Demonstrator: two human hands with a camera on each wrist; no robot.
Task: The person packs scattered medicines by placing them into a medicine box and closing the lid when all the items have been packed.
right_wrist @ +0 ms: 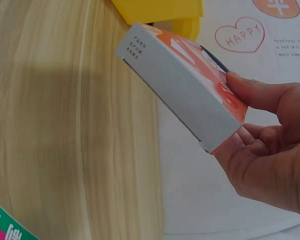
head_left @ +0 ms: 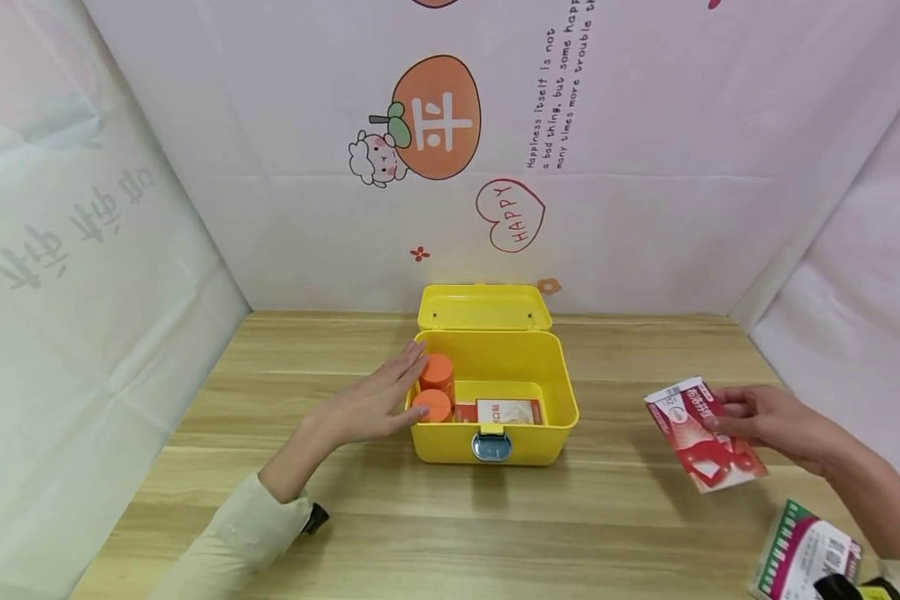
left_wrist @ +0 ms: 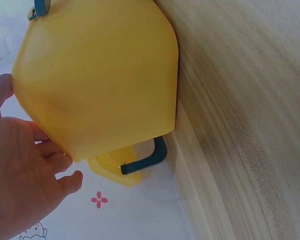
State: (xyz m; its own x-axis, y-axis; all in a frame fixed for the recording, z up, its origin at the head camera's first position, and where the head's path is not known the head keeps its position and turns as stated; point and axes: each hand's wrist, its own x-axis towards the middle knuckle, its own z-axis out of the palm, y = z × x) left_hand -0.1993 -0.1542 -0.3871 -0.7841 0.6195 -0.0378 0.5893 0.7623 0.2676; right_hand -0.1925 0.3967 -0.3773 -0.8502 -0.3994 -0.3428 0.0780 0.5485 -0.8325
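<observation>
A yellow plastic box point(head_left: 495, 433) with its lid up stands in the middle of the wooden table. Inside it are two orange-capped bottles point(head_left: 435, 387) at the left and a small carton point(head_left: 508, 412) at the front. My left hand point(head_left: 378, 400) lies flat against the box's left wall point(left_wrist: 100, 85), fingers straight. My right hand point(head_left: 765, 421) holds a red and white carton point(head_left: 701, 433) above the table, to the right of the box; in the right wrist view the thumb and fingers point(right_wrist: 270, 100) pinch that carton point(right_wrist: 185, 85) at one end.
A green, pink and white carton point(head_left: 802, 554) lies at the table's front right corner. Paper walls with cartoon prints close the table in at the back and both sides. The box has a teal latch point(head_left: 491, 446) in front and a teal handle point(left_wrist: 147, 160) on its lid.
</observation>
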